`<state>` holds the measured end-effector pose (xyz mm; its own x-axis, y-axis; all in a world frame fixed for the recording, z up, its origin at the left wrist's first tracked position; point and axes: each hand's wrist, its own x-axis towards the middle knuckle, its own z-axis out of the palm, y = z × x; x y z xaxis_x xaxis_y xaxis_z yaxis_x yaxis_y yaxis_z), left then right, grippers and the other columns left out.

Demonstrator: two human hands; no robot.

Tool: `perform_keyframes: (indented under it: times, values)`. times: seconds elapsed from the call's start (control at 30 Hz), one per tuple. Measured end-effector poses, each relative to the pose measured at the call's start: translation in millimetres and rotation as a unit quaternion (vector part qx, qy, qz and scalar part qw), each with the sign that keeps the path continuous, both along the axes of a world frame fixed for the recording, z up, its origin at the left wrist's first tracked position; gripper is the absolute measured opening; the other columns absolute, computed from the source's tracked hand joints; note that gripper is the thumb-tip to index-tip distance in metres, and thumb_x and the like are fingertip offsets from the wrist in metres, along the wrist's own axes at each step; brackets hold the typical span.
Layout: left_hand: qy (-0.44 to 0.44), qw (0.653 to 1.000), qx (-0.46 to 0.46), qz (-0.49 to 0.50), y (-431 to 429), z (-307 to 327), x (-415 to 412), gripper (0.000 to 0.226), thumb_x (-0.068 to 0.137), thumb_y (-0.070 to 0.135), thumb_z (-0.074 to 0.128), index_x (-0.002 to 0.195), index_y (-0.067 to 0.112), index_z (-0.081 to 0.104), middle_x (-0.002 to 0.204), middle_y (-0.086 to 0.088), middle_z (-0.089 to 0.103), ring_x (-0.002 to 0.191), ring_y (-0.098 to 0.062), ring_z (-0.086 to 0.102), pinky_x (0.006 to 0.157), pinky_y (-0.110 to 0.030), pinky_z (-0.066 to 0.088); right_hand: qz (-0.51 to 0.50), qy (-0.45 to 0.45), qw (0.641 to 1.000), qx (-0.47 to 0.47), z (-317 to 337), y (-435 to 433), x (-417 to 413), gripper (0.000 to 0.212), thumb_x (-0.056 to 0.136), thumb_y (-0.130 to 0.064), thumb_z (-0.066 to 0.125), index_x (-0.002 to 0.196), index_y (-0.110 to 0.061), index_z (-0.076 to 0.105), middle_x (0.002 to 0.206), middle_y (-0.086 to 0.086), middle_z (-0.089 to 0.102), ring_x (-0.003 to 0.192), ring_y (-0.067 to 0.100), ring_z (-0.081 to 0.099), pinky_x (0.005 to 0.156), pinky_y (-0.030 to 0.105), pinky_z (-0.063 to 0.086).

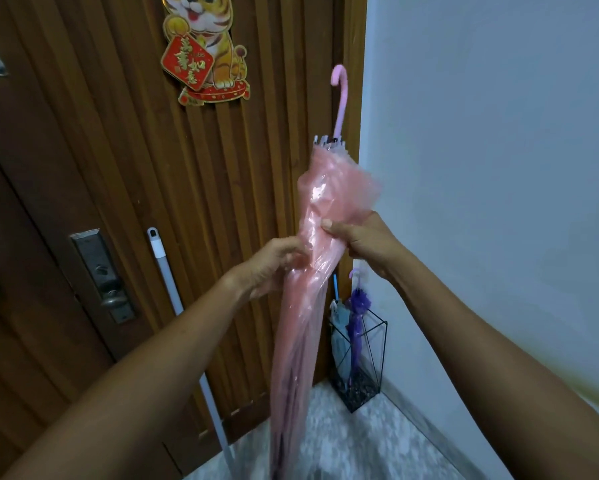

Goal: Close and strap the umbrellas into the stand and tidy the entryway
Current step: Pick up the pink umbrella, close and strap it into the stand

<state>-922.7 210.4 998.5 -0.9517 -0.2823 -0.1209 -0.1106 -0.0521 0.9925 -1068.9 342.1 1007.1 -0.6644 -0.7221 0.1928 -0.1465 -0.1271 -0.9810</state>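
A folded pink see-through umbrella [326, 199] stands nearly upright in front of me, its pink hooked handle at the top and its tip down near the floor. My left hand [274, 268] grips the loose canopy at mid-height from the left. My right hand [364, 240] pinches the plastic folds from the right, thumb on top. Behind it, in the corner, a black wire umbrella stand [377, 344] holds a purple umbrella [358, 317] and a grey-blue umbrella [339, 337], both folded.
A ribbed wooden door [125, 168] with a metal lock and knob [107, 282] fills the left. A white pole [177, 299] leans against it. A white wall is on the right; the floor is speckled stone.
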Motion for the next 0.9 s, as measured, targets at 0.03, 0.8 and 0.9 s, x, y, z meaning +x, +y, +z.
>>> perform_keyframes:
  times: [0.03,0.8,0.9]
  values:
    - [0.003,1.0,-0.027,0.011,3.8,-1.1,-1.3,0.061,0.073,0.025,0.07,0.13,0.009,0.053,0.107,-0.005,0.061,0.094,-0.016,0.061,0.086,-0.036,0.05,-0.025,0.034,0.999,0.01,-1.4,-1.5,1.1,0.042,0.082,-0.02,0.082,0.118,-0.006,0.068,0.103,0.006,0.076,0.091,0.02,0.073,0.066,0.021,0.057]
    - [0.086,0.99,0.108,-0.017,14.6,8.3,-4.6,0.025,0.062,-0.008,0.05,0.08,0.009,0.051,0.062,-0.003,0.043,0.053,-0.015,0.053,0.076,-0.034,0.05,0.015,0.109,0.992,0.063,33.5,19.9,13.0,0.03,0.088,-0.027,0.075,0.066,-0.013,0.062,0.045,-0.014,0.05,0.041,-0.002,0.046,0.05,0.008,0.032]
    - [0.069,0.976,0.166,-0.125,22.7,13.2,-0.4,0.027,0.067,-0.008,0.041,0.083,0.007,0.057,0.061,-0.005,0.045,0.055,-0.017,0.052,0.082,-0.037,0.053,0.121,0.028,0.992,0.026,24.9,19.5,12.4,0.034,0.09,-0.025,0.072,0.06,-0.021,0.056,0.057,-0.002,0.043,0.05,0.008,0.038,0.047,0.017,0.031]
